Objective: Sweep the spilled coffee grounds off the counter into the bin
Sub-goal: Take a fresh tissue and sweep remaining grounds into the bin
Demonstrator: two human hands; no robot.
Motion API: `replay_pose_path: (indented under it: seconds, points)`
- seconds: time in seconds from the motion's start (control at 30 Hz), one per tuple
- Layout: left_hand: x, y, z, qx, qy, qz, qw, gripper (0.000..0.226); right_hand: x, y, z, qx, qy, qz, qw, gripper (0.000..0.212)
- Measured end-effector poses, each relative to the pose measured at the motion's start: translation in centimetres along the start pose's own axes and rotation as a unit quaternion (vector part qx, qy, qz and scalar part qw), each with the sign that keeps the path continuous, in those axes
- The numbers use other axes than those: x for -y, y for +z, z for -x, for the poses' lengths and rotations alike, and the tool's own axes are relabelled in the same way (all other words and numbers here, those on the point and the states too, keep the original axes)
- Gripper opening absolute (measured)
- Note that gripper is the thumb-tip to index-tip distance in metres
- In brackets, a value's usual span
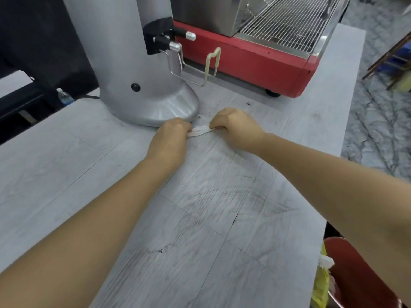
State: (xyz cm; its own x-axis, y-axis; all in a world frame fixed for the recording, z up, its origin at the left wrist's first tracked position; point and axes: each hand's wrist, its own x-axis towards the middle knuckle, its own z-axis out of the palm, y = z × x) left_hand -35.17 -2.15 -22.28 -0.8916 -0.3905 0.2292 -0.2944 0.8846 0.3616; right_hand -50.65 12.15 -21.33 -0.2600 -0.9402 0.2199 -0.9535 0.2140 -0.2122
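At frame centre, the left hand and right hand each pinch an end of a tissue beside scattered coffee grounds. Bin sits lower right; a hasty sweep may smear grounds.

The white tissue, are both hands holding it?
Yes, the left hand and right hand each pinch one end of the white tissue.

both arms outstretched, left hand, right hand pinching
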Motion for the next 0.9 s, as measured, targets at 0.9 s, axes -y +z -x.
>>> replay_pose_path:
  seconds: [0.9]
  points:
    - [-7.4,1.2,-5.5,0.028,0.379,0.032,0.924,0.034,-2.0,-5.2,13.1,-0.182,0.161,0.033,0.969,0.029]
